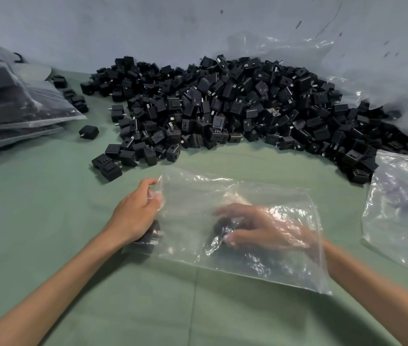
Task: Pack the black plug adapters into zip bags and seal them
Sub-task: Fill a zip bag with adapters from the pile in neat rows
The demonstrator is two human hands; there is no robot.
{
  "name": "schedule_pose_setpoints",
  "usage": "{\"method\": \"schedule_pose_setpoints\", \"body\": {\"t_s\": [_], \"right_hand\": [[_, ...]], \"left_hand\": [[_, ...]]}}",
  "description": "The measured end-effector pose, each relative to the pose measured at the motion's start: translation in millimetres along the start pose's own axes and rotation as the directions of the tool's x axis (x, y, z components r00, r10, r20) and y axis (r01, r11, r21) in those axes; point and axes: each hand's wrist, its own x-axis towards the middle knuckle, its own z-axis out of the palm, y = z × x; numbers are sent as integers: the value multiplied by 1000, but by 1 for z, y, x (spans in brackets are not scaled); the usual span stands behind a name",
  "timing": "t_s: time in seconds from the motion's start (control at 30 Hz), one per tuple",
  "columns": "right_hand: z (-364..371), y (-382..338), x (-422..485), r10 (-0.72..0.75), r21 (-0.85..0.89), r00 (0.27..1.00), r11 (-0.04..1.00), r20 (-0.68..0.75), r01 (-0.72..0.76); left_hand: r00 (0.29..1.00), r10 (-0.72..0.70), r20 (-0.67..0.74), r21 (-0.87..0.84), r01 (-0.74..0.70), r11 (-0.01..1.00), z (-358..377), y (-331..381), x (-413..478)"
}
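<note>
Right hand (260, 228), inside the bag (260, 268), grips an adapter (220, 229); left hand (135, 216) pinches the bag's left corner; pulling that corner taut should let the adapter seat deep.

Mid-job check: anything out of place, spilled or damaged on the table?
No damage visible. One adapter lies alone on the green cloth, apart from the pile, beside the packed bags. Otherwise nothing stands out.

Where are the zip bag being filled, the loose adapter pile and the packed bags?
zip bag (193, 196), head view, clear film near its upper left corner.
adapter pile (235, 106), head view, middle of the heap.
packed bags (10, 96), head view, top bag's film.
</note>
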Motion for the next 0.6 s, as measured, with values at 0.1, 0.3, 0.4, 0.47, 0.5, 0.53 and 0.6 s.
{"method": "schedule_pose_setpoints", "body": {"t_s": [0.1, 0.3, 0.4, 0.47, 0.5, 0.53, 0.6], "right_hand": [[17, -10, 28, -75, -105, 996, 992, -57, 68], [44, -14, 53, -85, 38, 994, 995, -62, 87], [48, -17, 61, -120, 25, 991, 992, -61, 121], [48, -15, 70, -119, -103, 989, 989, -89, 110], [48, -16, 72, -90, -93, 993, 992, -78, 82], [48, -17, 73, -74, -54, 995, 996, -63, 71], [51, -17, 71, -90, 4, 994, 996, -65, 90]], "left_hand": [[1000, 9, 3, -12, -9, 1000, 0, -1, 0], [1000, -7, 0, -54, 7, 999, 1, -2, -2], [1000, -9, 1, -47, 9, 999, 2, -2, -1], [1000, -19, 2, -34, 19, 999, 2, -2, -1], [1000, -24, 3, -30, 24, 999, 2, -2, -1], [1000, -29, 3, -28, 29, 999, 2, -1, -1], [999, -38, 2, -30, 38, 999, 1, -1, 0]]}}
